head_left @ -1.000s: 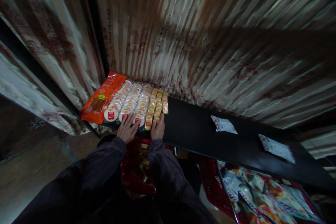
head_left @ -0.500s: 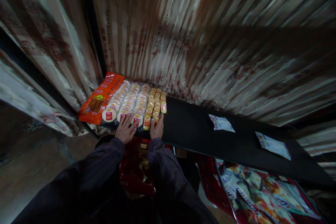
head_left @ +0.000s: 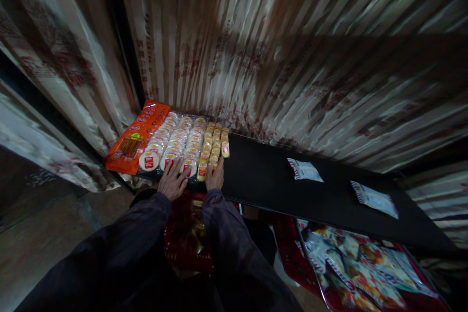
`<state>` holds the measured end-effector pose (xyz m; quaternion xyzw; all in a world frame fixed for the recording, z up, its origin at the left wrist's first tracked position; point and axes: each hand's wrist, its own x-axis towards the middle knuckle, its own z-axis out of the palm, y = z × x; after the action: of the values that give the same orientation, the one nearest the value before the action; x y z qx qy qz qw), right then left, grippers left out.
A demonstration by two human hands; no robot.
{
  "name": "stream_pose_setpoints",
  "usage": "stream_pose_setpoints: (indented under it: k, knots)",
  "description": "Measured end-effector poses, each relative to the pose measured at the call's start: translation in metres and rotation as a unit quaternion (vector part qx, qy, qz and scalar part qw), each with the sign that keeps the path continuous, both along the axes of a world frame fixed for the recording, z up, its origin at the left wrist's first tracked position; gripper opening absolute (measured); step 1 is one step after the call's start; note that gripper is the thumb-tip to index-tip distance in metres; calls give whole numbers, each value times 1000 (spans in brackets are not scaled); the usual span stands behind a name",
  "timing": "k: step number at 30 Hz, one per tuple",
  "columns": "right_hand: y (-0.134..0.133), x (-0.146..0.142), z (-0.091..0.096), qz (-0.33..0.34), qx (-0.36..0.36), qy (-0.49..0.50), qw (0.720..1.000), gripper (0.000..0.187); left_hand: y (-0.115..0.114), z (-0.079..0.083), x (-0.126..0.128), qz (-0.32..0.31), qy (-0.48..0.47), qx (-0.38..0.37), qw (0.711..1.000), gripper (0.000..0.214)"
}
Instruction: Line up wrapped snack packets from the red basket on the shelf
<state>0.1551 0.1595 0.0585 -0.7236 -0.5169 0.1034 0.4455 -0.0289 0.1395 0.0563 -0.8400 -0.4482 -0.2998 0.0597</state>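
My left hand [head_left: 173, 179] lies with fingers stretched over the front ends of the white round wrapped snacks [head_left: 168, 160], which stand in rows on the black shelf [head_left: 263, 175]. Beside it, my right hand [head_left: 215, 175] rests at the front of the small yellow wrapped snacks [head_left: 206, 148], its fingers extended along them and partly hiding the front pieces. An orange snack bag [head_left: 137, 134] lies at the left end of the shelf, against the white rows.
Two small white packets [head_left: 306, 169] lie farther right along the shelf. Below its front edge, a red basket [head_left: 292, 248] holds several snack packets. Another red basket [head_left: 175, 243] with gold wrapped items stands under my arms. A pleated curtain [head_left: 226, 58] hangs behind.
The view has shifted slightly, so the shelf goods appear a little farther left. My right hand sits slightly lower against the yellow snacks; my left hand stays at the white ones.
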Motion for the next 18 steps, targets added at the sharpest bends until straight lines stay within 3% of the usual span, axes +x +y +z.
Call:
stream_pose_setpoints:
  k: [11,18]
  knots:
    - [-14,8,5,-6,-17,53,998,73,-1,-1,-4,-2,1,-23,1000,56]
    - [-65,11,4,-8,57,158,986,55,-17,-3,-7,6,-50,-21,999,57]
